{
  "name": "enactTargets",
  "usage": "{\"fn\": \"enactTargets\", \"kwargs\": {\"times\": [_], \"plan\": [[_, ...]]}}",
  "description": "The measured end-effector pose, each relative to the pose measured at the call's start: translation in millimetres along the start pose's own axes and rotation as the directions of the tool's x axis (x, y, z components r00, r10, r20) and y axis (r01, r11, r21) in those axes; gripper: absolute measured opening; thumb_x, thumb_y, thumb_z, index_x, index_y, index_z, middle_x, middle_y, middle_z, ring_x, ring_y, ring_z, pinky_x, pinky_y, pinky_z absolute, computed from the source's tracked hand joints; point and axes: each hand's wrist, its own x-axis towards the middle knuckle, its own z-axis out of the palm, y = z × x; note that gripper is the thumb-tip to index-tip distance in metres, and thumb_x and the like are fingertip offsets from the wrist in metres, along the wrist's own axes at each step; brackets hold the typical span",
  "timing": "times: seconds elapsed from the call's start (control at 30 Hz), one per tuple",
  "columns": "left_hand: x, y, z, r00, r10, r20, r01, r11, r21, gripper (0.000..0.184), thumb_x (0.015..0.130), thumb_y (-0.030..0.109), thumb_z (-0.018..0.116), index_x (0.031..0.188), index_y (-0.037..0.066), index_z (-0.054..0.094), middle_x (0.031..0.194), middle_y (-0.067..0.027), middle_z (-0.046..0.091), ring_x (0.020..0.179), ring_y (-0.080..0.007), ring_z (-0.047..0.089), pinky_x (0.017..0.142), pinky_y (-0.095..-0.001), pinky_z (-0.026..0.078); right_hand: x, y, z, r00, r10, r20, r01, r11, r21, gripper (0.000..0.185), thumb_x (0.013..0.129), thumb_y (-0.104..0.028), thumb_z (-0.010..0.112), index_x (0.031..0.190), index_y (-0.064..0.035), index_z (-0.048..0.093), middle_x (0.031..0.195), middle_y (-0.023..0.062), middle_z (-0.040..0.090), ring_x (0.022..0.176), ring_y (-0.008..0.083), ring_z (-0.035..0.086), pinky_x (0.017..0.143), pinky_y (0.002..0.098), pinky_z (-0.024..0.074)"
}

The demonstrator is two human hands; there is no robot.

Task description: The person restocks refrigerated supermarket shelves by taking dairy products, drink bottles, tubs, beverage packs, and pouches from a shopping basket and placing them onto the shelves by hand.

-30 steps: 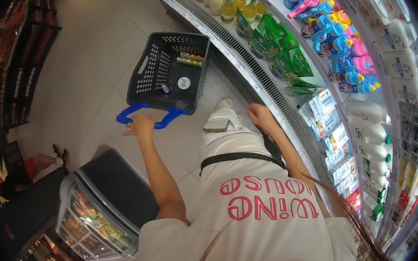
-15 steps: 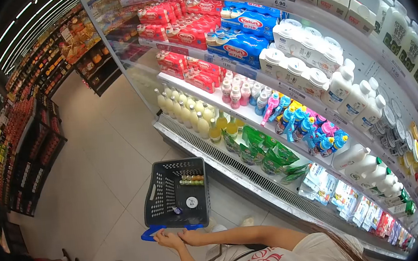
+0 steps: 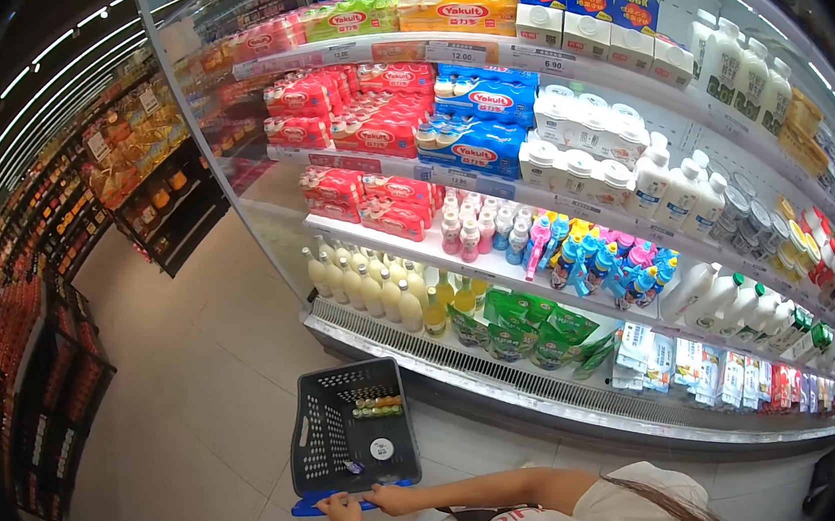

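Observation:
A dark grey basket [image 3: 314, 461] stands at the lower middle of the head view, before the chilled shelves. Inside it lie packs of small bottles [image 3: 378, 406], a white round-lidded tub [image 3: 382, 450] and a small purple item [image 3: 354, 467]. Its blue handle [image 3: 310, 505] points toward me. My left hand [image 3: 340, 509] is closed round the handle. Just to its right, my right hand [image 3: 386, 500] also grips the handle, with its fingers partly hidden.
Chilled shelves [image 3: 509, 372] curve across the centre and right, bearing Yakult packs [image 3: 389, 123], cartons, bottles and green pouches [image 3: 534, 325]. Dark display shelves [image 3: 59, 395] line the left. Pale floor tiles [image 3: 178, 384] run between them.
The view has tilted up to show more shelves. My right hand has moved left from beside the shelf edge to the handle, and my left hand has closed on it.

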Motion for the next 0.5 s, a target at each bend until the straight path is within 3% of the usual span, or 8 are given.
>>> {"fn": "enactTargets", "kwargs": {"times": [0.07, 0.17, 0.27, 0.33, 0.4, 0.5], "plan": [[19.8, -6.9, -18.9, 0.992, 0.07, 0.104, -0.085, 0.984, 0.157, 0.015, 0.077, 0.014, 0.064, 0.081, 0.0, 0.062, 0.107, -0.0179, 0.05, 0.095, -0.0365, 0.056, 0.081, -0.0452, 0.047, 18.8, -3.3, 1.6, 1.0, 0.013, -0.022, -0.013, 1.0, 0.004, 0.05, 0.075, 0.002, 0.054, 0.125, -0.0051, 0.049, 0.105, 0.0287, 0.054, 0.091, 0.0471, 0.06, 0.077, 0.051, 0.05], [45.6, 11.4, -53.1, 0.969, 0.061, 0.24, -0.113, 0.971, 0.212, 0.026, 0.082, 0.025, 0.062, 0.081, -0.001, 0.063, 0.1, -0.0197, 0.056, 0.097, -0.0371, 0.057, 0.082, -0.045, 0.046, 41.4, -2.0, -7.0, 1.0, 0.018, -0.001, -0.018, 1.0, -0.016, 0.05, 0.074, 0.001, 0.055, 0.124, -0.0038, 0.05, 0.104, 0.0271, 0.055, 0.093, 0.0457, 0.059, 0.079, 0.0504, 0.0495], [73.6, 4.7, -60.4, 0.949, 0.129, 0.287, -0.199, 0.953, 0.228, 0.035, 0.085, 0.032, 0.059, 0.08, -0.003, 0.064, 0.093, -0.0196, 0.06, 0.095, -0.0371, 0.057, 0.081, -0.0451, 0.046, 62.3, -0.7, -13.4, 0.998, 0.059, -0.004, -0.059, 0.997, -0.055, 0.053, 0.073, 0.001, 0.056, 0.125, -0.0026, 0.051, 0.107, 0.0268, 0.056, 0.098, 0.0449, 0.058, 0.081, 0.0501, 0.0493], [89.2, 1.0, -64.7, 0.958, 0.096, 0.272, -0.17, 0.95, 0.26, 0.035, 0.086, 0.031, 0.057, 0.081, -0.003, 0.065, 0.094, -0.0201, 0.061, 0.095, -0.0378, 0.057, 0.081, -0.0468, 0.045, 74.2, -8.5, -26.0, 0.994, 0.107, 0.038, -0.105, 0.993, -0.059, 0.053, 0.072, 0.001, 0.055, 0.125, -0.0024, 0.051, 0.111, 0.0279, 0.055, 0.099, 0.0453, 0.058, 0.083, 0.0495, 0.0495], [97.4, 11.8, -64.5, 0.963, 0.063, 0.261, -0.14, 0.948, 0.287, 0.033, 0.086, 0.03, 0.057, 0.081, -0.003, 0.065, 0.094, -0.0204, 0.061, 0.095, -0.0378, 0.057, 0.081, -0.0474, 0.045, 86.2, 3.4, -17.6, 0.999, 0.022, -0.03, -0.024, 0.998, -0.063, 0.053, 0.073, 0.001, 0.056, 0.125, -0.0026, 0.05, 0.114, 0.0297, 0.054, 0.097, 0.0462, 0.059, 0.083, 0.0489, 0.0501], [115.2, 3.9, -61.5, 0.971, 0.042, 0.236, -0.107, 0.957, 0.27, 0.031, 0.085, 0.028, 0.057, 0.08, -0.002, 0.064, 0.094, -0.0193, 0.061, 0.093, -0.0382, 0.057, 0.079, -0.0485, 0.045, 102.1, 5.3, -21.4, 0.999, -0.015, -0.048, 0.011, 0.996, -0.085, 0.038, 0.074, 0.0, 0.056, 0.112, -0.0012, 0.052, 0.103, 0.0262, 0.055, 0.09, 0.0455, 0.06, 0.077, 0.0497, 0.0507]]}}
